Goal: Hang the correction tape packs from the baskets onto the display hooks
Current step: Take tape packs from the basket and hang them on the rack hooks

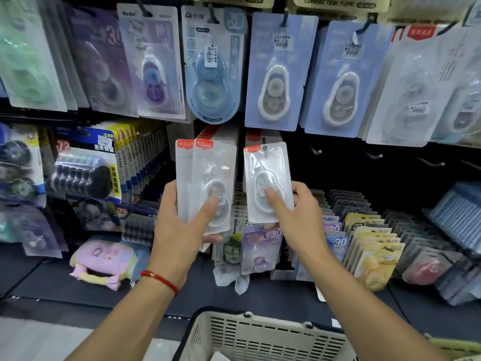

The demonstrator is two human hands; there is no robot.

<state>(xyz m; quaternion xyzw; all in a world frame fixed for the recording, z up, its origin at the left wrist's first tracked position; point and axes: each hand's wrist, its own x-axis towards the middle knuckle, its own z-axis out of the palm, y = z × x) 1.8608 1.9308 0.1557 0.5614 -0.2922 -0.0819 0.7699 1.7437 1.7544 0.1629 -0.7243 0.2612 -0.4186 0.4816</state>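
Note:
My left hand (179, 225) grips a small stack of white correction tape packs (208, 183) with red top tabs, thumb across the front. My right hand (294, 212) holds a single matching pack (268, 178) upright, thumb pressed on its blister. The pack's hang hole is level with a hook tip (265, 148) in front of a row of the same red-tabbed packs (263, 135). A beige basket (260, 334) sits below at the bottom centre. Bare hooks (316, 151) stick out of the dark panel to the right.
Other correction tape packs hang above, blue ones (278, 71) straight ahead. Rows of packs (364, 246) stand on the shelf at lower right. A pink plush case (104, 259) lies at lower left. Black refill packs (83, 168) hang at left.

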